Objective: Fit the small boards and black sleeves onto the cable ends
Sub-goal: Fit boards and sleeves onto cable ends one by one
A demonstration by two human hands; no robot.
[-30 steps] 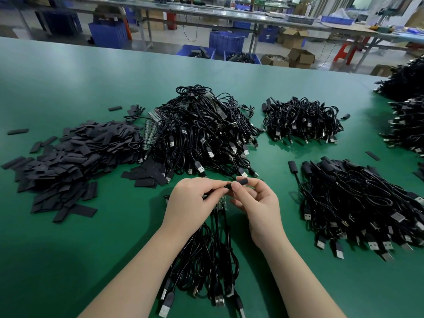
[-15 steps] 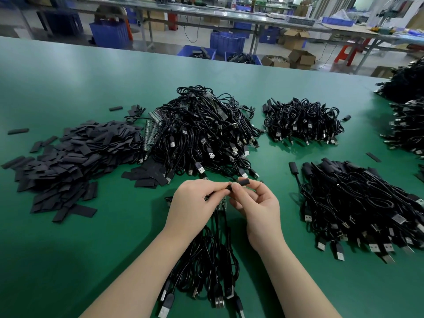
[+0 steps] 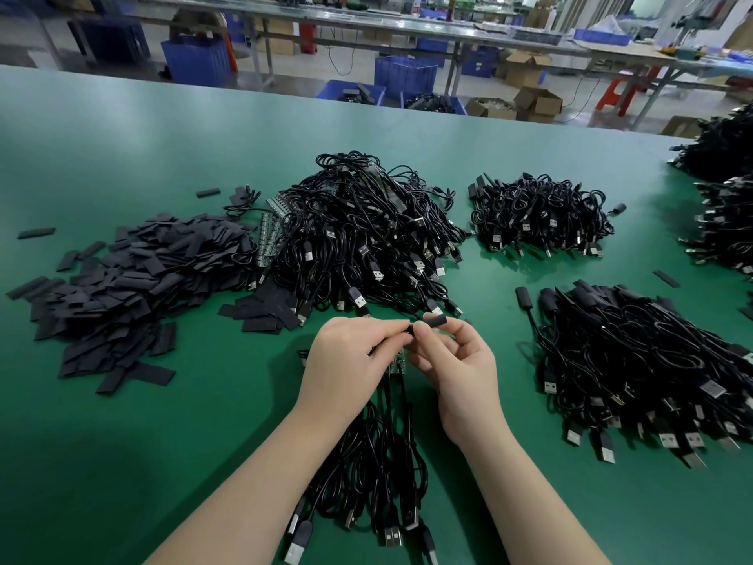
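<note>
— Sleeve first: where is it?

— One black sleeve point(image 3: 435, 320) is pinched in the fingertips of the right hand point(image 3: 456, 367), raised off the green surface point(image 3: 122, 442), just this side of the big cable heap point(image 3: 366, 234). Its long axis runs roughly left to right, with the free end poking out to the right.

— And the left hand?

— The left hand point(image 3: 346, 360) has its fingers curled round a cable end, tips meeting the right hand's at the sleeve's left mouth. The cable end itself is mostly hidden by the fingers. A small board point(image 3: 396, 362) shows just beneath the two hands.

— So what does the next move turn on?

— My judgement: the sleeve lies directly right of the left hand's fingertips, so the cable must travel along that axis, rightward into the tube. Both hands are already touching at the joint.

— Around them?

— A held cable bundle point(image 3: 379, 462) hangs toward the viewer; the loose sleeve pile point(image 3: 134, 279) sits left of the heap, and a sleeved cable pile point(image 3: 652, 360) lies to its right.
</note>
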